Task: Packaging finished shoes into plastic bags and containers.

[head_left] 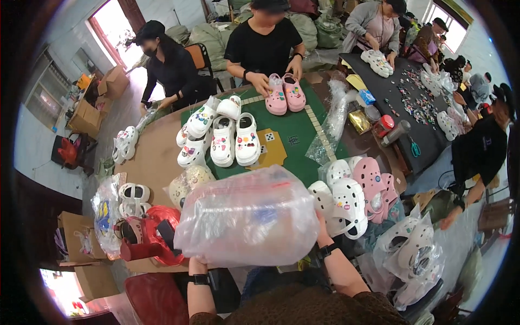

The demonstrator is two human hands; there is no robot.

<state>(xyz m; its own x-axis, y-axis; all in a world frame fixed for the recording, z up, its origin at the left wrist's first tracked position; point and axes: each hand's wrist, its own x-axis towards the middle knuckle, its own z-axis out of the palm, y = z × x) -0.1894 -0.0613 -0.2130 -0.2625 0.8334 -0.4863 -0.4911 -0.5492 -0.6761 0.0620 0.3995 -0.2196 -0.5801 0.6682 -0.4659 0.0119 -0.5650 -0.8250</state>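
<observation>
Head view: one large, cloudy plastic bag [246, 216] is held up between the person's two hands, in front of the torso and over the near edge of the table [157, 168]; a red line runs along its upper part, and what it contains is too blurred to tell; the left hand [198, 264] is at its lower left corner, mostly hidden behind the plastic, so whether the fingers are spread or pinching I cannot tell; the right hand [323, 229] is at its right side, its fingers partly covered, and their grip I cannot tell either; two dark wristbands [327, 249] show, one per wrist.

Beyond the bag, six white clogs [248, 140] with colourful charms stand grouped on one green mat [295, 154]; across the table, one co-worker in a black T-shirt [264, 46] has both hands on two pink clogs [285, 95]; near the right hand lie at least three white clogs, some overlapping, beside two more pink ones; left of the bag are one bundle of red plastic [167, 233] and two white shoes [134, 199]; on the dark table at right lies one pair of teal scissors [415, 149].
</observation>
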